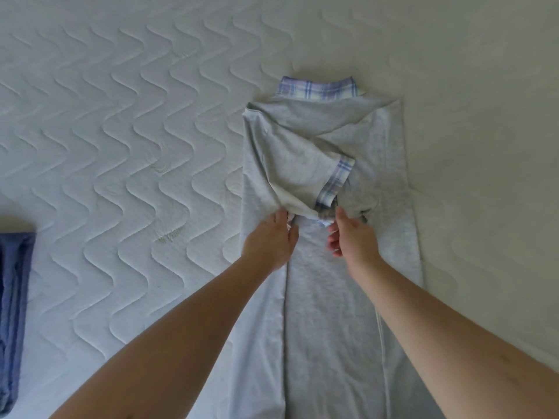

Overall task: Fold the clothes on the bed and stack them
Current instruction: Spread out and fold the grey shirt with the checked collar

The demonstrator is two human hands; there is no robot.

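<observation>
Lying lengthwise on the bed (121,131), one grey shirt (326,297), long axis running straight away from the body, plaid collar (316,89) at the far end and hem out of sight past the near edge. Both side panels already turned in over the middle, one short sleeve with a plaid cuff (335,184) laid slantwise across the upper part, cuff end pointing toward the hands. Left hand (272,237) flat, fingers loosely spread, fingertips touching the near edge of that sleeve, pinching nothing by the look of it. Right hand (351,234) just beside, near the cuff's corner, fingers curled; thumb and forefinger perhaps nipping the cuff, but cannot tell for sure. Both hands about equally near the sleeve, on the near side of it, collar well beyond. Likely next: smoothing the sleeve, then bringing the near end up toward the collar along the long axis. Count: one shirt, one collar, one sleeve showing, two hands, one folded blue cloth (13,313) well to the left of the shirt, at the frame's edge.
</observation>
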